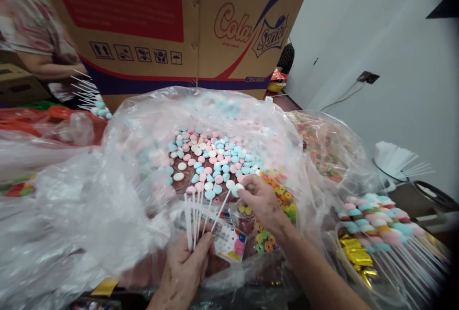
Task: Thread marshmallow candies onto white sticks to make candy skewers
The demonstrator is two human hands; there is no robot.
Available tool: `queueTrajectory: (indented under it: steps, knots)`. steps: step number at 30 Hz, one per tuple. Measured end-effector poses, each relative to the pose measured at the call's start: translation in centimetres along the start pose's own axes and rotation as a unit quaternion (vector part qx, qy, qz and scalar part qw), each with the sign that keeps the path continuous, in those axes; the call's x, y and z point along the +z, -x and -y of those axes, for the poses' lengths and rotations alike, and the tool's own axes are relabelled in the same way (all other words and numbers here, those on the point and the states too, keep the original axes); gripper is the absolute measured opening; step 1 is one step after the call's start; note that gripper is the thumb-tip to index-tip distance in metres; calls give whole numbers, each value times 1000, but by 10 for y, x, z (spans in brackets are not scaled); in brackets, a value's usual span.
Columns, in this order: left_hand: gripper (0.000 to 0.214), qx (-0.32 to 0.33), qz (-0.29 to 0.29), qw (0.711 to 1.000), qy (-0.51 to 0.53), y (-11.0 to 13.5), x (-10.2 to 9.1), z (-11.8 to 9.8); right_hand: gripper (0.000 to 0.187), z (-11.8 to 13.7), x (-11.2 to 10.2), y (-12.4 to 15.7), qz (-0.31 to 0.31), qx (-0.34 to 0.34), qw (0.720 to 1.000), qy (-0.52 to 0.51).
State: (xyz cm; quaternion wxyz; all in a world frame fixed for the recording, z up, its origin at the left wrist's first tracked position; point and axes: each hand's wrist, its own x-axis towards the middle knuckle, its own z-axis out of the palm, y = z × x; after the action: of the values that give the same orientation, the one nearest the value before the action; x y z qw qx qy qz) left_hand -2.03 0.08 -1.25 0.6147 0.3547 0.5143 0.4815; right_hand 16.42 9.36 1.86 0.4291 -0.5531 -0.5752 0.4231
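Several thin white sticks [195,214] fan upward out of my left hand [188,264], whose fingers are closed around their lower ends. One stick leans right, its tip close to the candies by my other hand. My right hand [260,197] pinches a pale blue and white candy [237,189] between thumb and fingertips. Beyond both hands lie many pink, blue and white candies [210,162] inside a large open clear plastic bag [143,114]. Ring-shaped gummies [265,240] in orange, yellow and green lie beside and under my right hand. A printed card [231,243] lies just right of my left hand.
A tall cardboard box [201,28] stands behind the bag. At right are finished-looking candy skewers [380,219], gold wrappers [355,252] and a bundle of white sticks [394,157]. Another person [39,37] stands at the far left near more skewers [88,92].
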Motion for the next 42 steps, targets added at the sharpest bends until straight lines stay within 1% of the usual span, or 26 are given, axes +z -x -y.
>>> queueTrajectory:
  steps: [1,2,3,4,6,8,12,15,18,21,24,29,33,35,38,42]
  knots:
    - [37,10,-7,1000,-10,1,2,0,17,4,-5,0,5,37,995,-94]
    - [35,25,-19,999,-20,2,4,0,22,9,-9,-1,11,63,984,-169]
    - [32,43,-33,998,-30,3,6,-1,26,14,-12,-1,18,82,971,-222]
    - [28,61,-44,996,-39,4,9,-2,28,19,-15,-2,23,93,961,-258]
    - [20,90,-53,993,-58,5,12,-4,29,26,-17,-2,24,98,950,-294]
    - [19,96,-52,991,-74,6,14,-6,28,29,-16,-2,22,95,949,-301]
    - [23,64,-52,994,-70,5,12,-5,26,26,-13,-3,23,94,952,-291]
    - [24,56,-46,995,-66,6,11,-5,25,23,-12,-4,23,92,952,-291]
    - [24,46,-52,996,-56,6,13,-6,23,24,-12,-4,26,88,950,-298]
    - [23,54,-55,996,-45,6,14,-7,22,25,-13,-5,27,90,949,-300]
    - [20,73,-54,994,-68,5,12,-5,23,25,-13,-5,24,91,949,-300]
    - [18,75,-47,991,-97,4,9,-1,24,25,-11,-4,23,92,954,-284]
    - [18,102,-56,986,-121,3,10,-2,19,21,-11,-2,34,62,967,-245]
    - [19,99,-57,986,-119,4,10,-3,16,17,-12,1,35,30,980,-193]
    - [22,90,-66,987,-113,4,10,-2,16,10,-12,5,26,-34,996,-83]
    - [29,72,-73,989,-105,5,10,0,23,3,-7,12,-3,-96,995,37]
